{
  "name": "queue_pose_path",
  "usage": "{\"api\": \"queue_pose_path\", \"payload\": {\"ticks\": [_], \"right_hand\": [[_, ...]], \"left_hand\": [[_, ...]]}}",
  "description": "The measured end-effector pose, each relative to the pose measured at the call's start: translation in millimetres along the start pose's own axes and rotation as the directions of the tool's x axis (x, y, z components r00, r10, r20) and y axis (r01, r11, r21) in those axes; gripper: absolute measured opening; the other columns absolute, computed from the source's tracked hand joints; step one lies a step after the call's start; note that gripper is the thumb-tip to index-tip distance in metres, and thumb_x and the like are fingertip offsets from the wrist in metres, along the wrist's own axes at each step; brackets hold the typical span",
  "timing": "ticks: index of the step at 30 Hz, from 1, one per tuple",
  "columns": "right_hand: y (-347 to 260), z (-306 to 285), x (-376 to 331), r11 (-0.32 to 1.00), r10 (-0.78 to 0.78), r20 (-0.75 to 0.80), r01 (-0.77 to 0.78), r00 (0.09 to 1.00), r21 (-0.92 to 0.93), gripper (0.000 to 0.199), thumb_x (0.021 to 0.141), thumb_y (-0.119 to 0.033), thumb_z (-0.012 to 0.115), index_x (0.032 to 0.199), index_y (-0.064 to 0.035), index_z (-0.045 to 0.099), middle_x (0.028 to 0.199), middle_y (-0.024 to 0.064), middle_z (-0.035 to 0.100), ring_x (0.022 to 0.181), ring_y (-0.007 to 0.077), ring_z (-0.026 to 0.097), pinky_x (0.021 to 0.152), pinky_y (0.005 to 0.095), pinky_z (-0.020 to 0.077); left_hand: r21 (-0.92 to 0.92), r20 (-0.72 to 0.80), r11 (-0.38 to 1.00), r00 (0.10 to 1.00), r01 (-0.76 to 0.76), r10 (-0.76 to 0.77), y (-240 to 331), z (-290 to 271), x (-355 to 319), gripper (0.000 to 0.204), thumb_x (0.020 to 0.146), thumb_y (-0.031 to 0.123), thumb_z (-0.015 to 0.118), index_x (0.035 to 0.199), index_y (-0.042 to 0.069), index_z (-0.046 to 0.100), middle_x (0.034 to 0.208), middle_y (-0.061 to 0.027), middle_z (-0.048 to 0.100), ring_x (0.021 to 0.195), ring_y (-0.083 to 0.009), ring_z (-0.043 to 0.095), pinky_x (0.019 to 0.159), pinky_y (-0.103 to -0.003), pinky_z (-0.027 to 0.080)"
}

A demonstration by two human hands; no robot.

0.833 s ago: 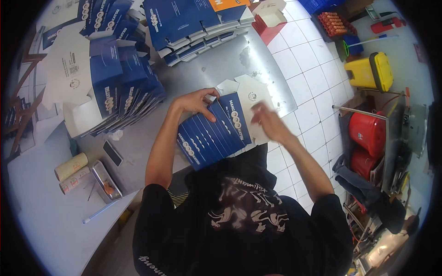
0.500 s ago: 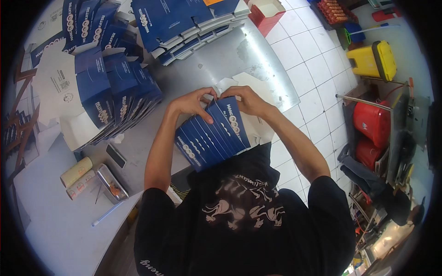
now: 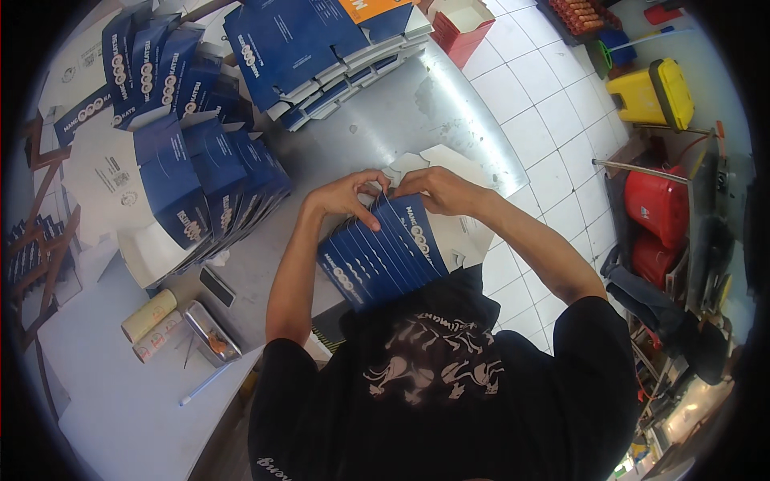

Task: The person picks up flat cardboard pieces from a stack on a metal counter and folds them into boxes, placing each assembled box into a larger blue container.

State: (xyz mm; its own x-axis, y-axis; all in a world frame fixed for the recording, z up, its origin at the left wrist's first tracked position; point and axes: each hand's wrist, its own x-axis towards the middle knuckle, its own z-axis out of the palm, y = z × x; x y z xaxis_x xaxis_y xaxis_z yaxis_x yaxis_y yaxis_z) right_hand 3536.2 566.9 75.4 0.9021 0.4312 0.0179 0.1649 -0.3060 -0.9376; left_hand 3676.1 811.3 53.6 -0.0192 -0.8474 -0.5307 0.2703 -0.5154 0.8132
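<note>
In front of my torso stands a tight row of folded blue cardboard boxes (image 3: 377,256) with white print, leaning against my shirt. My left hand (image 3: 346,197) grips their far edge, its thumb lying over the blue panels and its fingers bent at the corner. My right hand (image 3: 439,192) is closed on the far corner of the nearest-right box, fingertips almost meeting those of the left. White inner cardboard flaps (image 3: 465,232) spread out to the right, under and beyond my right hand. The right fingertips are partly hidden behind the box edge.
On the left stand part-opened blue boxes (image 3: 228,172); flat blue cartons (image 3: 297,48) are piled at the far side of the metal table (image 3: 401,104). A phone (image 3: 217,286), a metal case (image 3: 211,333), paper rolls (image 3: 150,315) and a pen (image 3: 202,386) lie left. Another person (image 3: 682,329) is at right.
The view has shifted slightly, so everything sits a little lower and further right. Both hands keep their hold at the boxes' far corner, with only small finger movement.
</note>
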Motion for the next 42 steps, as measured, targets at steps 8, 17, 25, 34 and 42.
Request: {"api": "queue_pose_path", "payload": {"ticks": [8,17,25,34,42], "right_hand": [[6,9,12,0.992,0.019,0.000,-0.019,1.000,-0.125,0.040,0.079,0.007,0.063,0.114,-0.0061,0.077,0.106,0.0136,0.073,0.103,0.0342,0.068,0.096,0.0432,0.0534],[52,43,-6,0.996,0.041,-0.142,-0.052,0.989,-0.079,0.039,0.078,0.007,0.061,0.109,-0.0067,0.080,0.104,0.0127,0.075,0.103,0.0327,0.068,0.094,0.0417,0.0538],[65,59,-5,0.996,-0.029,-0.173,0.013,0.985,-0.090,0.039,0.079,0.006,0.061,0.110,-0.0084,0.080,0.102,0.0123,0.072,0.099,0.0318,0.067,0.091,0.0416,0.0539],[61,103,-14,0.993,0.014,-0.391,0.035,0.920,0.117,0.028,0.082,0.000,0.066,0.110,-0.0013,0.069,0.104,0.0191,0.063,0.105,0.0385,0.063,0.089,0.0447,0.0505],[65,144,17,0.954,0.209,-0.632,-0.012,0.746,0.300,0.044,0.083,-0.018,0.078,0.120,-0.0028,0.059,0.116,0.0209,0.064,0.109,0.0390,0.060,0.094,0.0439,0.0477]], "left_hand": [[-0.062,0.022,0.997,0.999,0.037,-0.035,6,0,-3,0.068,0.057,0.004,0.100,0.113,0.013,0.061,0.144,-0.0053,0.054,0.137,-0.0301,0.047,0.108,-0.047,0.050],[-0.058,-0.020,0.995,0.996,0.085,-0.087,6,8,-6,0.067,0.058,0.000,0.099,0.109,0.014,0.059,0.152,-0.0110,0.045,0.142,-0.0306,0.044,0.101,-0.045,0.055],[-0.192,0.021,0.979,0.998,0.066,-0.063,-2,5,-8,0.060,0.060,-0.006,0.097,0.105,0.013,0.062,0.156,-0.0147,0.038,0.140,-0.0277,0.045,0.101,-0.041,0.056],[-0.214,-0.056,0.971,0.992,0.102,-0.117,-6,15,-9,0.072,0.061,-0.011,0.092,0.122,0.011,0.062,0.151,-0.0135,0.047,0.133,-0.0303,0.051,0.101,-0.041,0.057],[-0.259,-0.228,0.964,0.966,0.057,-0.118,-16,29,-18,0.070,0.068,0.000,0.093,0.125,0.014,0.056,0.131,-0.0065,0.056,0.128,-0.0275,0.052,0.106,-0.043,0.049]]}}
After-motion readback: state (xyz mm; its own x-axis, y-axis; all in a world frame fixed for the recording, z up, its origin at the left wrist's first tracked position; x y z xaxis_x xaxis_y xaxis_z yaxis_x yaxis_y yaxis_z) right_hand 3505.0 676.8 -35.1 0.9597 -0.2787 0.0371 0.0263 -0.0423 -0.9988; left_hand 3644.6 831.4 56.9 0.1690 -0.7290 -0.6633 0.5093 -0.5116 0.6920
